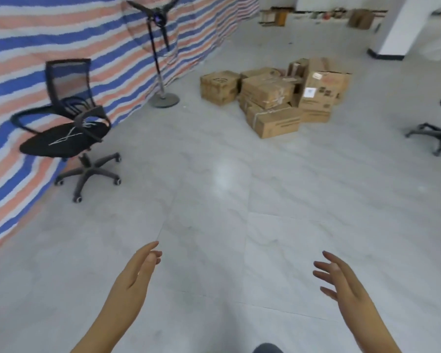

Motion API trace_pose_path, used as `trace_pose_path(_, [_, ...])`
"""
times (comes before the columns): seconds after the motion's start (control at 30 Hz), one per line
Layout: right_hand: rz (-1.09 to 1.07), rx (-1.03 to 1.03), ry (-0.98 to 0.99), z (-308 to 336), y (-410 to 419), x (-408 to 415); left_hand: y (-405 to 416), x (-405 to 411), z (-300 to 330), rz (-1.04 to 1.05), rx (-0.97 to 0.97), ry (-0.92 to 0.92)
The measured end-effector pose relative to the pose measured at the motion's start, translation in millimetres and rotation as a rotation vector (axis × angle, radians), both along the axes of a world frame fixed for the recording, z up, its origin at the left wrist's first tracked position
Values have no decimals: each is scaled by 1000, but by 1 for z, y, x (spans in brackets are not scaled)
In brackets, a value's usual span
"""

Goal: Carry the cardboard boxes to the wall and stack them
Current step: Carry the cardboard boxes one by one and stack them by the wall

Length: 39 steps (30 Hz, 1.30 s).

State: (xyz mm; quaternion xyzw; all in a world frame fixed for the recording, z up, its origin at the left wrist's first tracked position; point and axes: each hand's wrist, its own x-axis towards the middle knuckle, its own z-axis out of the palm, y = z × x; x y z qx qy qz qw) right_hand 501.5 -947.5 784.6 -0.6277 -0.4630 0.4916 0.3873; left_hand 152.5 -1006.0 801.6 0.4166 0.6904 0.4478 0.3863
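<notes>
While both forearms reach forward low in the view, the left hand (138, 271) is held edge-on with its fingers straight and close together, and the right hand (341, 281) has its fingers spread wide and slightly bent; neither holds anything. Bare grey floor tiles (214, 212) stretch ahead of the hands. The cardboard boxes (275, 95) sit in a loose heap on the floor well beyond, some tilted against each other, near the striped tarpaulin (23, 59) that runs along the left side. A black office chair (66, 128) and a standing fan (161, 59) stand just beside that tarpaulin. Another chair's base (438, 133) shows at the right edge.
</notes>
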Motion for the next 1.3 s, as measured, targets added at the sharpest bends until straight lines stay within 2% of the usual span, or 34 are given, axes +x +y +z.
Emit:
trace_pose_path(0.13, [-70, -14, 14, -2, 19, -4, 58, -1, -2, -41, 52, -38])
trace_pose_path(0.37, [-235, -63, 40, -5, 97, 21, 144, 15, -30, -26, -11, -89])
trace_pose_path(0.67, [-153, 57, 6, 15, 314, 72, 330, 48, -22, 161, 67, -95])
trace_pose_path(0.87, [-75, 90, 47, 22, 436, 101, 445, 98, -14, 106, 111, -166])
trace_pose_path(1.03, [-62, 35, 5, 2, 526, 114, 531, 114, -31, 122, 49, -171])
trace_pose_path(1.3, [-179, 18, -40, -11, 696, 134, 734, 111, -36, 25, 37, -107])
